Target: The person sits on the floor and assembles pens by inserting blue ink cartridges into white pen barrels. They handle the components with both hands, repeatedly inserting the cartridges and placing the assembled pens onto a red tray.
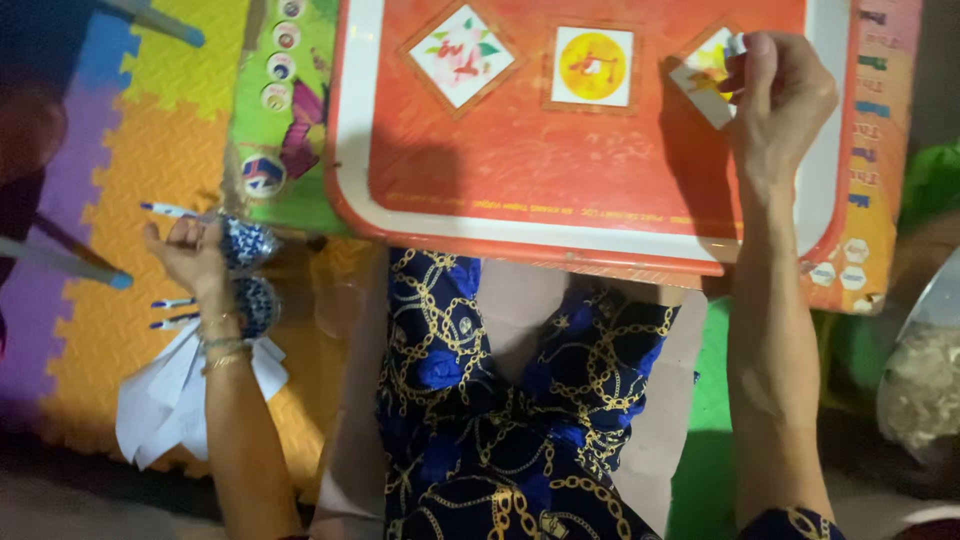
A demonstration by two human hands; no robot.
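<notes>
An orange tray point(560, 170) with a white rim lies in front of me, above my lap in blue and gold patterned cloth. Square cards rest on it: a pink-flower card point(461, 55), a yellow-disc card point(593, 66), and a third card point(705, 75) at the right. My right hand point(780, 90) pinches the top corner of that third card. My left hand point(190, 255) is out to the left over the foam mat, fingers closed on a blue-and-white patterned wrapped piece point(245, 243) with a thin blue-tipped stick point(170, 210) by it.
A colourful foam puzzle mat point(150, 150) covers the floor at left. White papers point(165, 400) and another blue-patterned piece point(255, 305) lie under my left wrist. A green printed board point(285, 120) sits beside the tray. A bowl of pale stuff point(925, 385) is at right.
</notes>
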